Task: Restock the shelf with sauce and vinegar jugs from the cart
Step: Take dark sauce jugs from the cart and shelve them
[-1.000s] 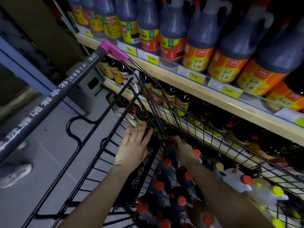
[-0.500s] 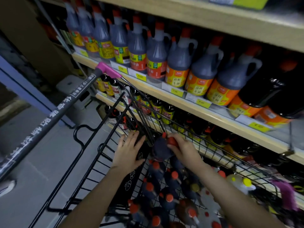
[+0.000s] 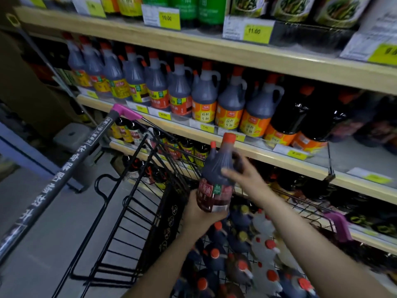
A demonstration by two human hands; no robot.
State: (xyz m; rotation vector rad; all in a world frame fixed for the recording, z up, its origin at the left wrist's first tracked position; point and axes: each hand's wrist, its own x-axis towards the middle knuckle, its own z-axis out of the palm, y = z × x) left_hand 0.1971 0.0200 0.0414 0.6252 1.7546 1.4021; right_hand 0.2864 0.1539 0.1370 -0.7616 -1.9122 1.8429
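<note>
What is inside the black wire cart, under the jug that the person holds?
In the cart lie many dark sauce jugs with red caps and pale jugs, some with yellow caps. Both arms and the held jug cover part of the pile; the cart bottom cannot be seen.

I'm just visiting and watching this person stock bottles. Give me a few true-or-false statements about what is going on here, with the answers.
1. Both hands hold one dark jug above the cart. True.
2. The jug has a green cap. False: it is orange-red.
3. The left hand supports the jug's base. True.
4. The right hand grips the cart handle. False: it holds the jug near its handle.
5. The cart holds only dark jugs. False: pale jugs lie there too.
</note>
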